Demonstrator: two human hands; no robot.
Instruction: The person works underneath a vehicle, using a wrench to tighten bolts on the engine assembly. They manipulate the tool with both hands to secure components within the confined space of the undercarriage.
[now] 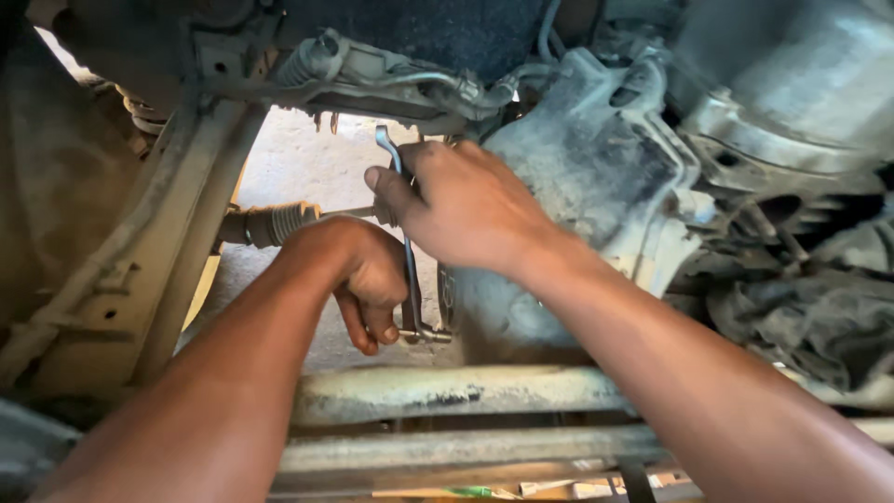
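Head view, under a vehicle: both hands are on one metal wrench (407, 251), which stands nearly upright just left of a grey, dirty metal housing (596, 177). The right hand (466, 210) grips the upper part of the wrench – fingers wrapped round the shaft, thumb pressed along it, with the curved open end poking out above. The left hand (368, 279) is closed round the lower part, fingers curled under near the bottom end, which sits against the housing's lower edge. Just left of the hands, a ribbed rubber boot (275, 224) on a thin rod runs sideways toward the wrench – whether it touches, cannot tell. A tan frame rail (140, 242) slants down the left side. A pale crossbar (447, 391) lies below the hands. Concrete floor (307, 168) shows behind.
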